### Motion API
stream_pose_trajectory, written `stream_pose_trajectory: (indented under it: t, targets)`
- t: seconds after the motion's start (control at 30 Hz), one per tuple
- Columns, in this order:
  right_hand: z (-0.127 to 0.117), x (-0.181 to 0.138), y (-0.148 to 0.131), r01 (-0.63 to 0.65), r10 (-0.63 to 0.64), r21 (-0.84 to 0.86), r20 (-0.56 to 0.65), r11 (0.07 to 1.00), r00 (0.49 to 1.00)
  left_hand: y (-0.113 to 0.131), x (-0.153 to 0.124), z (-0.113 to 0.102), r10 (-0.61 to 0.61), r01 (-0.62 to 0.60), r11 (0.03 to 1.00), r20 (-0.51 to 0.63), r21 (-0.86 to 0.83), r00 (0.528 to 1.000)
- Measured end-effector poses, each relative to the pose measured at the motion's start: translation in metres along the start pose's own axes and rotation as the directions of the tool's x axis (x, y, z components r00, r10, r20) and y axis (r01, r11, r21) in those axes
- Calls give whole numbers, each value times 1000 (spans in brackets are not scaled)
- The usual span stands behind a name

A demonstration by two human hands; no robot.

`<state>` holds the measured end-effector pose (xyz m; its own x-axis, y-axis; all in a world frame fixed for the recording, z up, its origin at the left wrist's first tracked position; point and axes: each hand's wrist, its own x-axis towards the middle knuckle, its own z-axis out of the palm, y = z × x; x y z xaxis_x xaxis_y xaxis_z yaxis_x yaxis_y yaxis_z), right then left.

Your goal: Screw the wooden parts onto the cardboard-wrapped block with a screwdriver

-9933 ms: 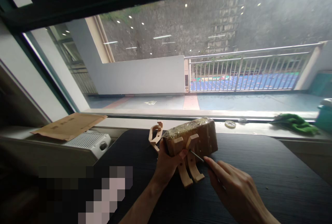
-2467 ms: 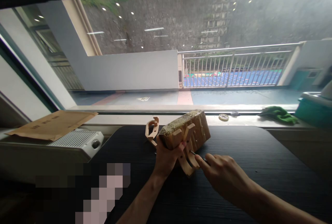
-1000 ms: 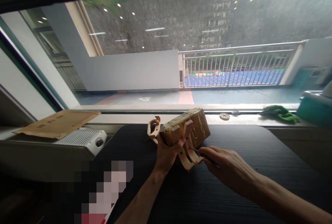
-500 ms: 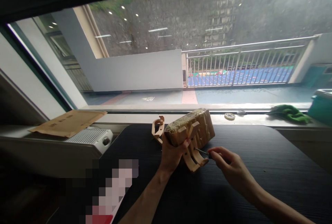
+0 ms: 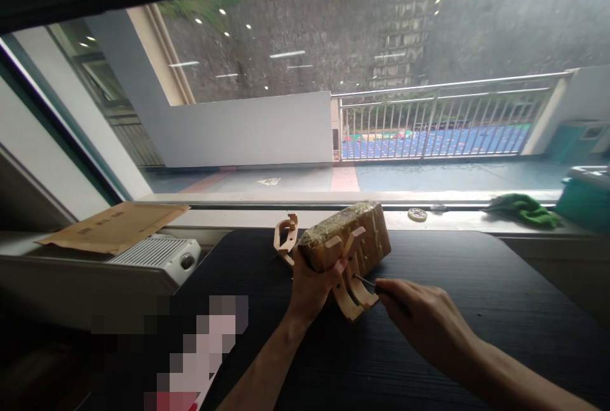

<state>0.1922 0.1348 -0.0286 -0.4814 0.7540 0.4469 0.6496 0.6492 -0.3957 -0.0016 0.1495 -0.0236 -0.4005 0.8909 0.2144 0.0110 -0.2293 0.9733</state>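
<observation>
My left hand [image 5: 307,287] is wrapped around a tape-covered brown block [image 5: 374,236], its thumb pressing on the pale, curved wooden pieces [image 5: 347,302] at the block's near side. Small dark holes show in these pieces. In my right hand [image 5: 424,312] is a screwdriver [image 5: 365,281], fingers closed around its dark handle. Its thin shaft points left, and the tip meets one of the curved pieces at a hole; whether a screw sits there I cannot tell. Behind my left hand stands another curved wooden frame [image 5: 284,238], partly hidden by the hand.
A black table [image 5: 438,265] carries the work. Along the windowsill lie a small round disc [image 5: 417,215], a green cloth [image 5: 527,211] and a teal bin [image 5: 586,198]. At left, a brown envelope [image 5: 114,227] rests over a white ribbed unit [image 5: 157,252].
My right hand has turned, its back now more upward and its fingers closer around the screwdriver handle. The left hand keeps its hold on the block. The view has shifted slightly.
</observation>
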Motion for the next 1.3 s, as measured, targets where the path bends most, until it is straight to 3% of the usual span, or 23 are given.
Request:
stream_pose_trajectory:
  t: [0.1,0.17,0.23,0.3,0.37,0.47,0.53,0.57,0.63,0.7,0.77,0.8,0.87,0.9,0.97,1.03,1.1,1.17,1.23,1.3]
  targets:
    - [6,-2,-3,-359,357,322,69,876,932,0,-1,1,15,-15,1000,-3,11,1000]
    - [4,-3,-4,-423,407,366,123,829,905,0,-1,2,26,-26,1000,-9,14,1000]
    - [-3,-2,-6,-402,377,275,141,873,915,-1,-2,3,32,-32,999,-10,11,999]
    - [-11,-1,-7,-263,253,85,116,961,960,-2,-1,3,29,-29,1000,-13,4,999]
    - [-19,2,-8,2,12,-152,89,988,996,-2,-1,3,22,-22,1000,-20,-4,1000]
    - [-24,5,-7,381,-345,-379,163,843,924,-2,0,2,16,-16,1000,-25,-15,1000]
    - [-22,5,-4,489,-448,-391,196,780,872,-3,1,1,13,-13,1000,-16,-21,1000]
    - [-18,5,-2,486,-454,-364,176,795,874,-4,1,0,11,-11,1000,-9,-24,1000]
    - [-9,3,2,345,-339,-224,69,911,938,-7,3,-2,6,-5,1000,4,-28,1000]
    - [0,1,4,24,-22,51,-49,998,999,-10,5,-4,2,-1,1000,16,-30,1000]
    - [5,0,3,-277,299,310,-25,909,954,-13,7,-5,2,-1,1000,26,-30,1000]
    - [5,1,1,-374,397,384,21,844,918,-14,8,-5,2,-1,1000,30,-28,1000]
    - [0,3,-3,-455,456,416,104,787,884,-14,8,-5,3,-3,1000,25,-23,1000]
    - [-5,5,-5,-454,442,380,124,806,888,-13,8,-5,3,-3,1000,18,-20,1000]
    - [-15,8,-8,-363,341,223,132,905,931,-10,6,-4,0,0,1000,-1,-18,1000]
    - [-23,10,-10,-143,146,-30,130,989,981,-6,4,-2,-7,6,1000,-14,-23,1000]
    - [-26,10,-10,135,-92,-282,160,950,983,-3,3,-1,-14,13,999,-23,-32,1000]
    - [-24,9,-8,336,-267,-440,213,832,940,-2,2,0,-20,19,999,-31,-38,999]
    - [-19,7,-5,413,-338,-486,237,770,911,-3,3,0,-22,21,999,-36,-40,999]
    - [-11,6,-3,348,-289,-429,198,833,937,-5,4,-1,-17,16,999,-31,-38,999]
